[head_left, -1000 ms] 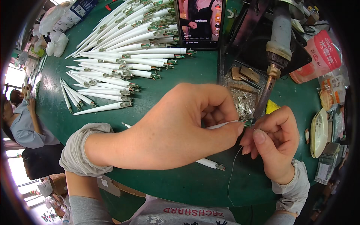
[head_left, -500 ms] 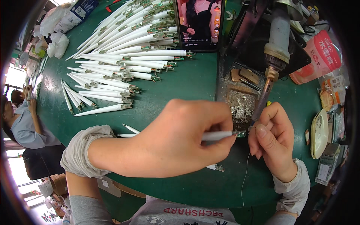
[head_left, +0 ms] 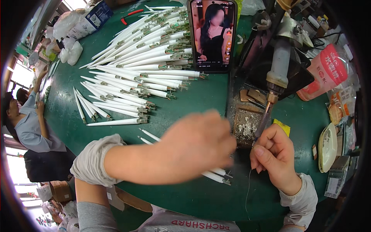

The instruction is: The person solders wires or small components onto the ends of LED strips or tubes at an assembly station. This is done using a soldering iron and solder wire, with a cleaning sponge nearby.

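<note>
Across the green table (head_left: 174, 199), many white pens (head_left: 162, 58) lay fanned out, finished or not I couldn't tell, two more pens (head_left: 213, 176) lay beneath the blurred left hand (head_left: 197, 145), its grip unclear, and the right hand (head_left: 275, 158) pinched thin wire (head_left: 248, 185) near the soldering iron (head_left: 278, 65).

Head camera: left one of a side-by-side pair, mounted on the head, upright, unmirrored.
Table (head_left: 203, 96): seen from above, looking down and forward, green surface spread across mid-frame.
Left grip (head_left: 201, 145): close below, near centre, large in frame.
Right grip (head_left: 275, 157): close too, right of centre.
Shirt front (head_left: 181, 221): at lower edge, viewed steeply downward.
Co-worker (head_left: 34, 129): well apart, small, near left rim.
Rim: fisheye, very wide, straight edges bowed, corners dark.
</note>
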`<state>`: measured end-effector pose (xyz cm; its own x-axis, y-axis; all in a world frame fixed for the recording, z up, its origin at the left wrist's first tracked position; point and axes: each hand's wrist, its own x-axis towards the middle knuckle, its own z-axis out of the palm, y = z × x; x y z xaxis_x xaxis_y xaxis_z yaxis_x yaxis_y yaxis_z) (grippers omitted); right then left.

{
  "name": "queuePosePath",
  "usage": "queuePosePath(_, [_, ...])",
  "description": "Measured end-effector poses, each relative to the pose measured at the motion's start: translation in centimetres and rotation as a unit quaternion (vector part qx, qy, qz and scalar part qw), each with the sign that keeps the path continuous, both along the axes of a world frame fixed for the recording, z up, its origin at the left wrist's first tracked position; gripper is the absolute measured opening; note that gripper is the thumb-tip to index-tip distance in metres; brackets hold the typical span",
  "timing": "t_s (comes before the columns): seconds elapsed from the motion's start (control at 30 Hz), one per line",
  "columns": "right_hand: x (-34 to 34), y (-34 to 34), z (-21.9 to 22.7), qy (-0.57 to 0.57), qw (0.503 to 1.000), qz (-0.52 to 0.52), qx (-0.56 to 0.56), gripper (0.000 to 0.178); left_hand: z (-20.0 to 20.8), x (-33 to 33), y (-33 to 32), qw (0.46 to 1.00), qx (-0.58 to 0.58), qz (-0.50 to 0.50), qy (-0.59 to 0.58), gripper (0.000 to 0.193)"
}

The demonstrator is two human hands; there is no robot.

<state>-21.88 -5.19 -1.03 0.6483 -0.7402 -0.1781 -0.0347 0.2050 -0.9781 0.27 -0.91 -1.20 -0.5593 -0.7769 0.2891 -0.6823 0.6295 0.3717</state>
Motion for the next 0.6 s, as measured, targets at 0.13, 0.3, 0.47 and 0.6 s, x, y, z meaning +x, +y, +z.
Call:
queuePosePath(0.13, [0.1,0.0,-0.4,0.0,1.0,0.007,-0.001,0.015,0.0,3.5,-4.4,0.957,-0.184,0.197,-0.105,0.022])
queuePosePath(0.3, [0.1,0.1,-0.3,-0.008,1.0,0.01,0.002,0.015,-1.2,5.5,-5.9,0.943,-0.217,0.182,-0.176,0.019])
queuePosePath(0.47, [-0.2,0.1,-0.1,-0.013,1.0,-0.003,-0.002,0.016,0.5,2.4,-3.7,0.976,-0.175,0.036,-0.129,0.02])
queuePosePath(0.6, [-0.5,0.1,0.0,-0.027,1.0,-0.006,-0.013,0.016,1.0,0.8,-1.1,0.992,-0.085,-0.087,-0.02,0.022])
